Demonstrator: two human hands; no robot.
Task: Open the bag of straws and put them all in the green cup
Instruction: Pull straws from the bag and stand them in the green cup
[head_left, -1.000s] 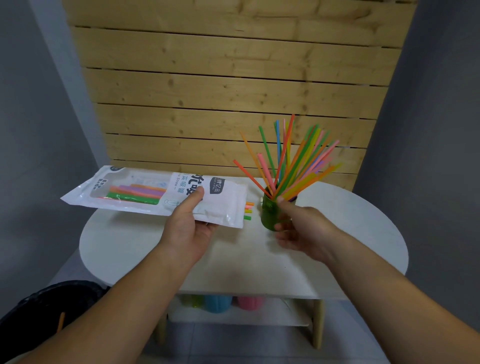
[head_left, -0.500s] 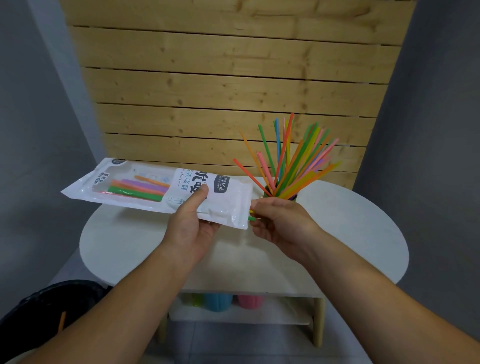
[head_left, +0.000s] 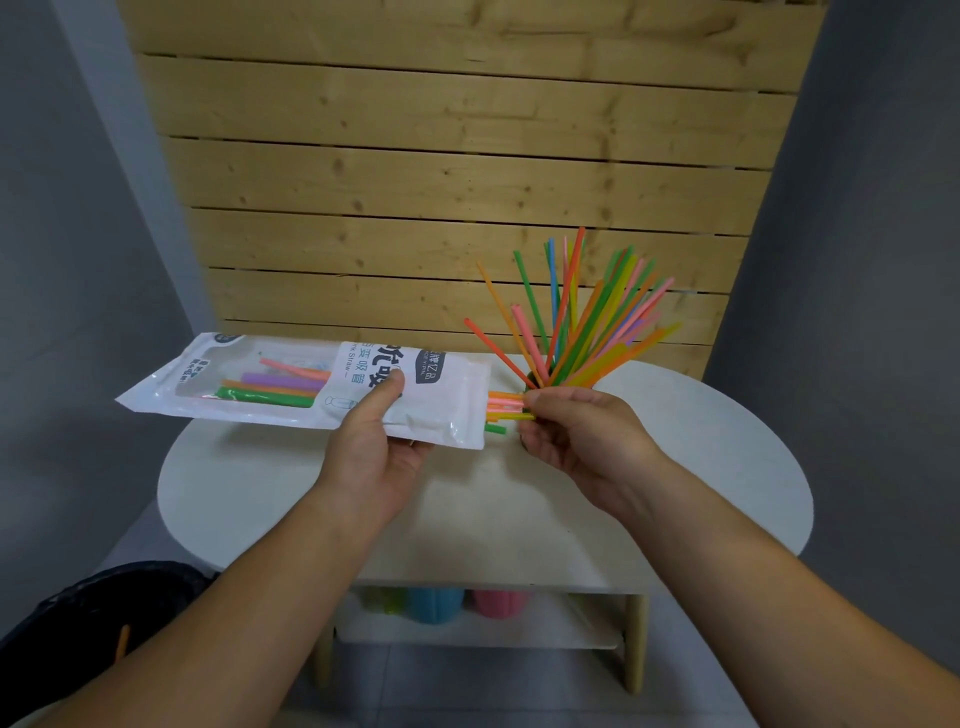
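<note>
Right hand (head_left: 576, 434): fingers pinched on coloured plastic straw ends (head_left: 504, 406) protruding from bag mouth, evidently to draw them out | Left hand (head_left: 379, 441): thumb clamps white plastic straw bag (head_left: 291, 384) level, mouth toward cup, shortening transfer | Green cup (head_left: 531, 381): on white round counter (head_left: 727, 467), mostly hidden behind right hand, holding fanned straws (head_left: 582, 317).

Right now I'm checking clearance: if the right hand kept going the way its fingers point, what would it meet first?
The straw ends poking from the bag; the right hand seems already on them, then the bag's open mouth.
</note>
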